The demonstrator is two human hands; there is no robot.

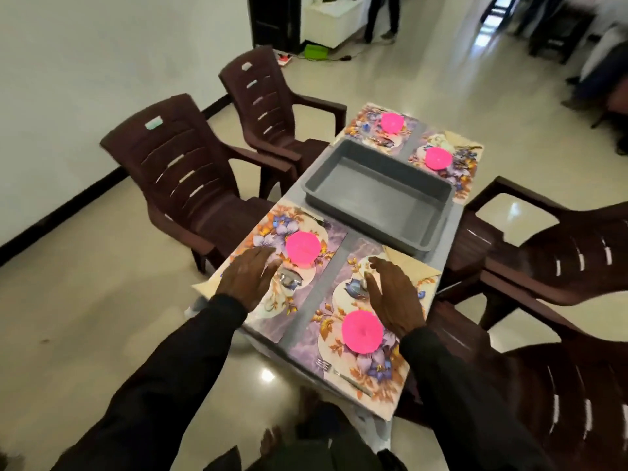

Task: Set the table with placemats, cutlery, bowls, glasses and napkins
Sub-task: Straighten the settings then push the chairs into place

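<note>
Several floral placemats lie on a small grey table [306, 317], each with an upturned pink bowl. My left hand [246, 277] hovers flat over the near left placemat [272, 311], beside its pink bowl [302, 248] and a shiny steel glass [289, 279]. My right hand [396, 295] is spread open above the near right placemat [326, 338], just beyond its pink bowl [362, 331]. A beige napkin [413, 268] pokes out past my right hand. A fork [350, 375] lies on the near edge of that mat. Two more bowls [391, 122] [438, 158] sit on the far mats.
An empty grey plastic tub [380, 193] sits in the middle of the table. Dark brown plastic chairs stand on the left [176, 171] [268, 96] and on the right [560, 253]. A person's legs [382, 15] show at the far end of the room.
</note>
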